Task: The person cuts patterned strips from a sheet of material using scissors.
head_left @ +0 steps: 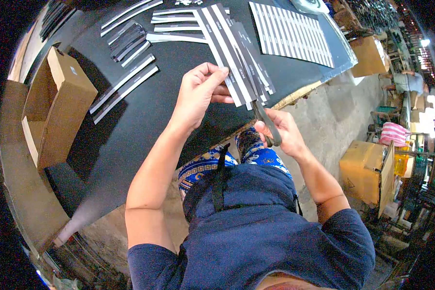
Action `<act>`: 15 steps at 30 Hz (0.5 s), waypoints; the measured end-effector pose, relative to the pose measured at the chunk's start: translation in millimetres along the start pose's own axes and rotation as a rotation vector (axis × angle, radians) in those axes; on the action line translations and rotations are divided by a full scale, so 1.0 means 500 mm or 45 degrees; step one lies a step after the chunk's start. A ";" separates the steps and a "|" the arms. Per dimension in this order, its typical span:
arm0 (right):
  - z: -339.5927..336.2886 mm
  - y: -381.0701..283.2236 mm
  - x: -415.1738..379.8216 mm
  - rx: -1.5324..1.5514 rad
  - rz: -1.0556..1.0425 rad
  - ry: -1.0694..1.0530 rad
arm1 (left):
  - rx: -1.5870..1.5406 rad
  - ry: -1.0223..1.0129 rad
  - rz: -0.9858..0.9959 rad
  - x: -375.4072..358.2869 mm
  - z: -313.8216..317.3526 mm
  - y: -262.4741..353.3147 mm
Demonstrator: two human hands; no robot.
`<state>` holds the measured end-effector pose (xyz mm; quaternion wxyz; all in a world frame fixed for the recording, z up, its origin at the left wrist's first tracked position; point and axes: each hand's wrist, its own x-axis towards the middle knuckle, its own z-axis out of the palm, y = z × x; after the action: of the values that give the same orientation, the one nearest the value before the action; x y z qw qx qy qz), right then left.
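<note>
My left hand [205, 89] pinches the lower left edge of a black-and-white striped label sheet [223, 50], held up over the dark table. In my right hand [284, 131] is a pair of scissors [269, 126], gripped by the handles. The blades reach up along the right side of the sheet, partly hidden by it. Loose cut strips [257, 67] lie just behind and to the right of the blades. A larger striped sheet [292, 35] rests flat on the table farther right.
Separate strips [125, 92] and a dark bundle of strips [128, 41] lie on the table [154, 125] to the left. An open cardboard box [70, 101] stands at the far left. On the floor at right is another cardboard box [361, 166]. A person [411, 82] is in the background.
</note>
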<state>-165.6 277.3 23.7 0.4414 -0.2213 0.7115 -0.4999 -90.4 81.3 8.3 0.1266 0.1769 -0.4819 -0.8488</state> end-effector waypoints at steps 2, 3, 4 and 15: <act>0.000 0.003 0.000 0.000 0.014 0.002 | 0.003 -0.001 0.001 0.000 0.000 0.000; 0.000 0.002 0.000 0.000 0.014 0.002 | 0.007 -0.002 0.002 0.000 0.000 0.000; 0.000 0.000 0.000 0.001 0.016 0.001 | 0.006 -0.002 0.001 0.000 -0.001 0.000; 0.001 0.000 -0.002 0.074 0.071 0.013 | 0.006 0.007 0.000 0.000 -0.002 -0.002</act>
<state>-164.6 277.8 23.8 0.4579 -0.1860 0.7048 -0.5090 -90.2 81.0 6.9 0.1275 0.1793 -0.4836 -0.8472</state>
